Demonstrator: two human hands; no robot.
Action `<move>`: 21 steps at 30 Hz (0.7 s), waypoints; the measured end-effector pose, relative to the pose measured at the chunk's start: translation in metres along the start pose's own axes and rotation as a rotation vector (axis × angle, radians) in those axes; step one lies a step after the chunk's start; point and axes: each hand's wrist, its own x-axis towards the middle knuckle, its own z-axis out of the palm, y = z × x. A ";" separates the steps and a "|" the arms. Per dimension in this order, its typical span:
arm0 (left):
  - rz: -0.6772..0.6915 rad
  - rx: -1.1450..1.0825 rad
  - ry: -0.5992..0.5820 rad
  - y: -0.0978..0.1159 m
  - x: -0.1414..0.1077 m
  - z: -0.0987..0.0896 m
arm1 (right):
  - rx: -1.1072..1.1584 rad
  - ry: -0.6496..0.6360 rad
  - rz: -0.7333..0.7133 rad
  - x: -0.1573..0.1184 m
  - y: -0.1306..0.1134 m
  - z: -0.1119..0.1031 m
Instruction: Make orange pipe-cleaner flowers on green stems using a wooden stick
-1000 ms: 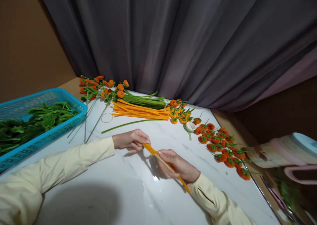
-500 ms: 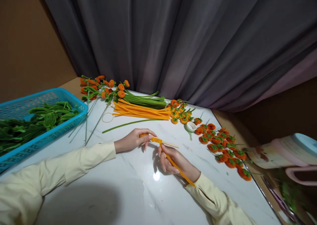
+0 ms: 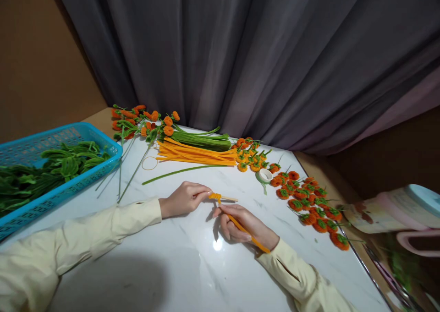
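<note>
My left hand (image 3: 186, 198) is closed in a pinch at the left end of a thin wooden stick (image 3: 229, 199). Orange pipe cleaner is coiled round the stick in a short spiral (image 3: 215, 196) beside my left fingertips. Its loose tail (image 3: 244, 231) hangs from the coil and runs under my right palm toward the sleeve cuff. My right hand (image 3: 237, 222) pinches this tail just below the coil. Beyond the hands lie a bundle of yellow-orange pipe cleaners (image 3: 199, 155), a green bundle (image 3: 206, 140) and a single green stem (image 3: 178, 172).
A blue basket (image 3: 103, 158) of green leaves stands at the left. Orange flowers (image 3: 168, 130) lie at the back left, and more flower heads (image 3: 301, 194) at the right. A white tape roll (image 3: 265, 175) sits near them. A tumbler (image 3: 395, 211) is at the far right.
My left fingers have drawn together into a tighter pinch at the stick's end. The stick and coil have shifted slightly left, and the coil looks shorter. My right hand has barely moved.
</note>
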 end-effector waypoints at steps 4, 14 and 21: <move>-0.047 0.003 -0.049 -0.002 0.002 -0.002 | -0.020 -0.036 0.037 -0.001 -0.002 -0.001; -0.271 -0.249 -0.266 -0.008 0.014 -0.012 | -0.013 -0.120 0.040 -0.005 -0.004 -0.002; -0.296 -0.269 -0.333 -0.007 0.016 -0.015 | 0.001 -0.151 0.091 -0.009 -0.007 -0.007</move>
